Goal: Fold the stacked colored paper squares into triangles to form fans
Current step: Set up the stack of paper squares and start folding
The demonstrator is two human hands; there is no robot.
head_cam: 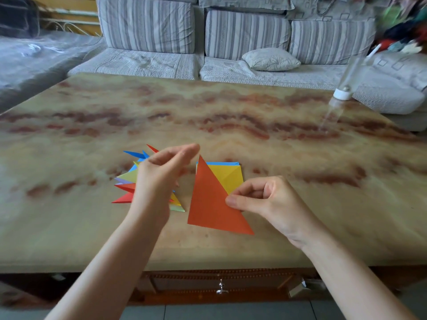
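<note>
Fingers (pixel 233 202) of the right hand (pixel 270 199) are pinched on the long edge of the orange triangle (pixel 210 204): thumb on top, forefinger beneath, the rest curled in. The triangle is held tilted, one point up. Whether its lower edge is touching the table (pixel 231 112) cannot be told.

The left hand (pixel 159 179) is held over the fan (pixel 126 182), fingers loose and nearly straight, nothing gripped. The fan is spread just left of the triangle, with red, blue, yellow and green points showing round that hand.

Behind the triangle the stack (pixel 231 175) is lying flat, yellow on top with a blue edge beneath, its left part covered by the triangle.

The step in hand is judged to be the handover: one square is folded and is to be added to the fan. Plenty of the task is left, since the stack is not used up.

Next, the triangle needs to be carried left and laid onto the fan at an offset angle, so the spread is kept. A light hold is called for, or the points already laid may be shifted. Then the yellow sheet is to be lifted alone.
</note>
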